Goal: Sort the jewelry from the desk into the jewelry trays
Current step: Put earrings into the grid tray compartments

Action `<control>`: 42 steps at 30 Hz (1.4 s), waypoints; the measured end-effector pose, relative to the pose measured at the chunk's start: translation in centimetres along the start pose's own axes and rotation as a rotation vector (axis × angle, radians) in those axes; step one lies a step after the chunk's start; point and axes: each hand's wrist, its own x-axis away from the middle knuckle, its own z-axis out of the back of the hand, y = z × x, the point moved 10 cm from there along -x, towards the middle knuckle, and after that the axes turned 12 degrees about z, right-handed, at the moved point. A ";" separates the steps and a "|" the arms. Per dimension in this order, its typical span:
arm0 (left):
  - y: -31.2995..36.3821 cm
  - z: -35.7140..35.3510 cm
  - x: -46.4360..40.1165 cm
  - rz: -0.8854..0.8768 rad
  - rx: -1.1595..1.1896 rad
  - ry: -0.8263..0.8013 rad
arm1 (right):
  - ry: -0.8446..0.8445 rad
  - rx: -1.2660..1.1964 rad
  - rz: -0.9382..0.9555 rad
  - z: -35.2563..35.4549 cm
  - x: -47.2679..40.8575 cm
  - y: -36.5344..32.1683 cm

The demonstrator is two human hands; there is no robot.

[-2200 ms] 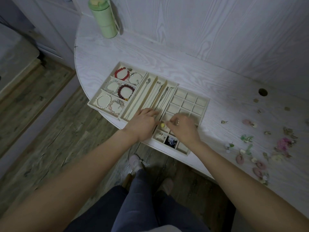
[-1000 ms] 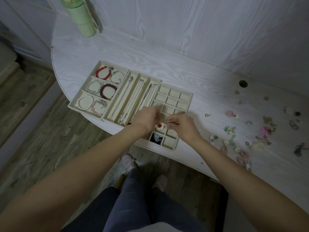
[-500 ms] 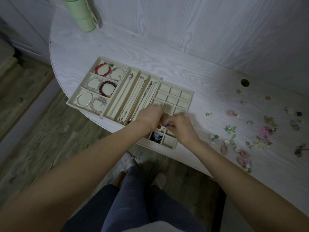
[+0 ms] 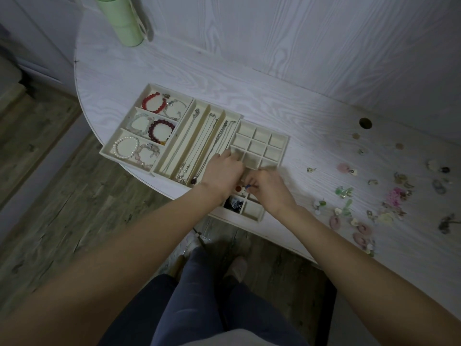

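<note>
Two hands meet over the near end of the grid tray (image 4: 274, 143), which sits at the desk's front edge beside the necklace tray (image 4: 182, 143) and bracelet tray (image 4: 117, 148). The right hand (image 4: 270, 189) pinches a tiny blue-tipped piece (image 4: 247, 187) just above a near compartment; the left hand (image 4: 223, 172) rests curled on the tray's left rim, though whether it holds anything I cannot tell. The drop is straight below the right fingertips. Remaining loose jewelry (image 4: 344, 192) lies well apart toward the desk's right edge, nearer the right hand.
</note>
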 end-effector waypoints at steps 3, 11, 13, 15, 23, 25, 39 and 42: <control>0.6 -0.1 0.7 -0.057 -0.023 -0.002 | 0.009 -0.020 -0.016 -0.1 -0.1 0.2; -0.2 0.5 2.1 -0.138 -0.108 -0.029 | -0.013 0.048 0.034 0.0 -0.5 -0.9; -0.2 0.2 2.5 -0.171 -0.164 -0.049 | -0.014 0.055 0.036 0.2 -0.6 -1.2; -0.1 -0.1 2.7 -0.200 -0.200 -0.066 | -0.019 0.065 0.049 0.4 -0.7 -1.5; -0.3 -0.9 2.8 -0.243 -0.195 -0.078 | -0.051 0.146 0.128 -0.3 -0.6 -2.0; -0.3 -0.8 2.8 -0.245 -0.192 -0.070 | -0.058 0.163 0.136 -0.5 -0.6 -2.2; -0.9 -1.0 2.6 -0.178 -0.081 -0.138 | -0.065 0.216 0.110 -1.0 -0.8 -2.0; -1.2 -1.5 2.3 -0.133 -0.022 -0.188 | -0.034 0.136 0.079 -1.0 -0.5 -1.5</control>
